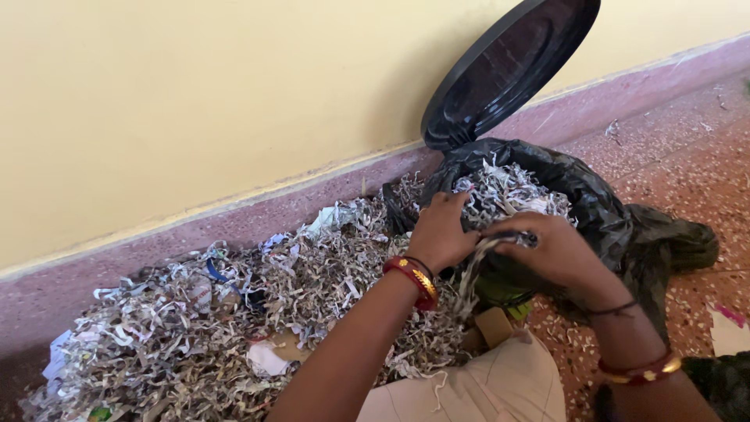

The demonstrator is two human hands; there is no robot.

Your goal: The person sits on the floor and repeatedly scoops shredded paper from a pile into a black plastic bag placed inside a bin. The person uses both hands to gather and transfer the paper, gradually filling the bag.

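Gripping a hanging tuft of shreds (476, 266), the right hand (558, 250) hovers over the bag (594, 195) — left hand (441, 230) presses shreds at its mouth, grasp unclear.

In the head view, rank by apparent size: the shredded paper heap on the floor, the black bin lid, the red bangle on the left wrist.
1. Shredded paper heap
2. Black bin lid
3. Red bangle
The bangle lies nearer the camera, yet looks smallest.

Heap of pale shredded paper (234, 328) spread left of both hands, against grey wall skirting (156, 234). Black plastic bin bag (594, 195) under and beyond right hand (551, 250); round black lid (512, 66) behind, leaning on wall.
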